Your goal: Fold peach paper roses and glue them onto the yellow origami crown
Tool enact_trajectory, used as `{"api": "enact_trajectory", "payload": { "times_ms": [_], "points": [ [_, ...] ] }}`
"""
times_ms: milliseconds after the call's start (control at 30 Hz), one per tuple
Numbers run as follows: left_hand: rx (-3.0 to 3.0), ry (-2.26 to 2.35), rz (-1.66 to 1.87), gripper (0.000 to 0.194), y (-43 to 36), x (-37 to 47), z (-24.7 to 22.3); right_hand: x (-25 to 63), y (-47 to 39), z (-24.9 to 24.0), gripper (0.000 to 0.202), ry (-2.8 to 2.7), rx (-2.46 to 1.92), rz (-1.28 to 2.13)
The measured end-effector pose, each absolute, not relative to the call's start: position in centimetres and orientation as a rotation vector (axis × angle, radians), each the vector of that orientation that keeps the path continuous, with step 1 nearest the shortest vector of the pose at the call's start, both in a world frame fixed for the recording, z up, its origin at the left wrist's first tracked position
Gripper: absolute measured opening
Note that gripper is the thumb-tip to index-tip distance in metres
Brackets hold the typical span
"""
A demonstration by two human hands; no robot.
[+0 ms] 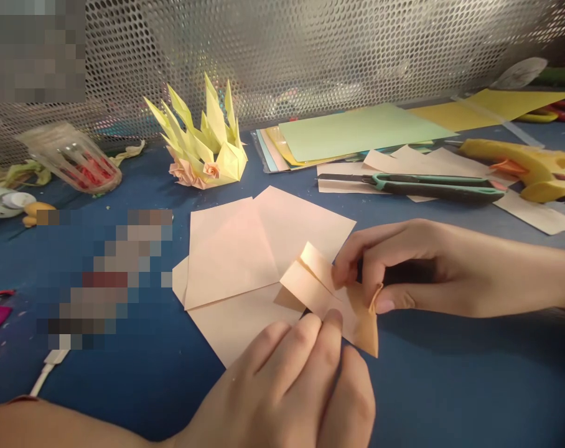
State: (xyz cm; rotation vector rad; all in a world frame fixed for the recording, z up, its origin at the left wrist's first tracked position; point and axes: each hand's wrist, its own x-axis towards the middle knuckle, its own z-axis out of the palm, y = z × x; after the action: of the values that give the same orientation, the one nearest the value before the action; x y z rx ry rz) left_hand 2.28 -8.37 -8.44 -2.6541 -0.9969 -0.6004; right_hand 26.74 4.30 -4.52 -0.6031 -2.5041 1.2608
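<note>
A small folded peach paper (310, 283) is held in front of me, its left end showing two flaps and its right end curled into a fold. My right hand (404, 267) pinches that curled end between thumb and fingers. From below, my left hand (296, 386) has its fingers bent together against the lower edge of the same paper; its thumb is hidden. Several pale pink sheets (231, 249) lie overlapping on the blue table (450, 386), behind and to the left of the folded piece.
A yellow-green spiky paper model (214, 140) with pink roses stands at the back. Behind right lie a green sheet (357, 134), a utility knife (441, 185) on paper scraps and a yellow glue gun (520, 162). A glass jar (72, 158) leans at left, near a cable (44, 373).
</note>
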Motion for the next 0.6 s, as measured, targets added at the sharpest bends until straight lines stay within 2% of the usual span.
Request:
{"api": "enact_trajectory", "payload": {
  "times_ms": [67, 100, 200, 300, 367, 467, 600],
  "points": [
    [-2.633, -0.966, -0.661, 0.041, -8.3, 2.2, -8.9, 26.5, 4.1, -4.5, 0.012, -2.516, -0.616, 1.237],
    [-2.555, -0.867, -0.824, 0.042, -8.3, 2.1, -9.1, 26.4, 4.1, -4.5, 0.012, -2.522, -0.623, 1.222],
    [-2.663, -0.828, -0.623, 0.031, -8.6, 1.6, -9.2, 26.3, 4.1, -4.8, 0.012, -2.524, -0.639, 1.181],
    [-2.724, -0.854, -0.498, 0.029, -8.9, 1.2, -9.1, 26.5, 4.1, -5.3, 0.01, -2.521, -0.652, 1.154],
    [-2.699, -0.83, -0.512, 0.027, -8.9, 1.3, -9.1, 26.6, 4.1, -5.6, 0.011, -2.517, -0.684, 1.121],
    [-2.604, -0.77, -0.636, 0.027, -8.6, 1.8, -9.4, 26.6, 4.1, -5.6, 0.025, -2.526, -0.599, 1.129],
    [-2.609, -0.827, -0.673, 0.03, -8.2, 2.2, -8.9, 26.4, 4.1, -5.6, 0.02, -2.542, -0.452, 1.285]
  ]
}}
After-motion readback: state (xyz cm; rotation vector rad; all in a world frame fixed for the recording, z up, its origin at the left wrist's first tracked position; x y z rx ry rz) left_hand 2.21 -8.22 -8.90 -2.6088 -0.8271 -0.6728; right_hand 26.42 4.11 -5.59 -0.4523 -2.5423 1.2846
